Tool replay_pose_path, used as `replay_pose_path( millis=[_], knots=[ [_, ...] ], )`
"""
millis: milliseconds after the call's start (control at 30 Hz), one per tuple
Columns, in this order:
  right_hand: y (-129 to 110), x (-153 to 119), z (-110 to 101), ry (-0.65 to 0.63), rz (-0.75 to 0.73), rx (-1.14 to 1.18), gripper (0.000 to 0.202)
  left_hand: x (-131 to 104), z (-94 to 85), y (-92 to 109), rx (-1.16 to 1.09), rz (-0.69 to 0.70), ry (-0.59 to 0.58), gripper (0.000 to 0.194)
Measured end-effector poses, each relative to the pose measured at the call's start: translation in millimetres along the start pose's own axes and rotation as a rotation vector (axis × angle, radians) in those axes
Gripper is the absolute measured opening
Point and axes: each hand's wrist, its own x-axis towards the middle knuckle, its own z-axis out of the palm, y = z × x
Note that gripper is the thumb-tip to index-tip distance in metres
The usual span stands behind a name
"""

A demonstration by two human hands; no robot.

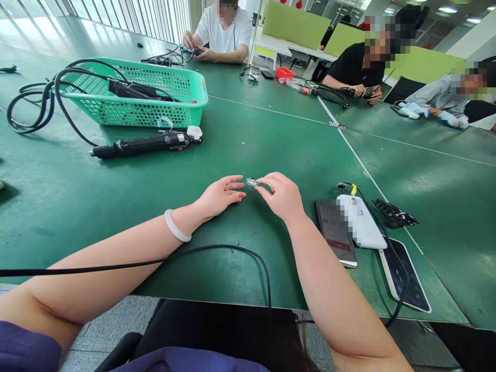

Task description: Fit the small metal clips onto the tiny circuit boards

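Observation:
A small silvery part with a fine pattern (251, 182), possibly a little circuit board, is pinched between the thumb and fingers of my right hand (282, 196). It is held over the green table (232, 139), and its details are too small to make out. Just left of it is my left hand (221, 196), fingers apart and pointing toward the part. That hand looks close to the part but holds nothing. A white bangle (177, 226) circles my left wrist.
A black electric screwdriver (143, 145) lies before a green basket (155, 111) of cables. To the right are a dark phone (335, 237), a white device (362, 219), another phone (406, 274) and sunglasses (394, 213). A black cable (217, 247) crosses near the front edge. Several people sit across the table.

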Motion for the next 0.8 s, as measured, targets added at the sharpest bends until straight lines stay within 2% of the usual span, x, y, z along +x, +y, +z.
replay_pose_path(
  millis=[133,233,367,500,567,633,733,800],
  knots=[
    [-18,1,7,-0.044,0.011,0.062,0.016,-2,5.9,1,-0.235,-0.033,0.025,0.031],
    [-32,2,13,-0.081,0.014,0.093,0.015,-5,10.4,0,-0.376,-0.066,0.068,0.025],
    [-45,-1,20,-0.119,0.03,0.054,0.016,-8,12.8,1,-0.392,-0.065,0.125,0.019],
    [-52,-6,20,-0.149,0.014,0.072,0.02,-12,5.3,10,-0.318,-0.162,0.146,0.015],
    [-51,-7,18,-0.144,0.011,0.105,0.023,-17,-8.3,15,-0.208,-0.174,0.177,0.013],
    [-46,-8,15,-0.133,0.048,0.13,0.029,-26,-30.8,20,0.012,-0.131,0.245,0.013],
    [-33,-8,12,-0.139,0.158,0.152,0.034,-47,-76.0,25,0.644,-0.017,0.4,0.022],
    [-23,-7,11,-0.151,0.216,0.16,0.034,-63,-105.6,28,1.106,0.012,0.407,0.028]
  ],
)
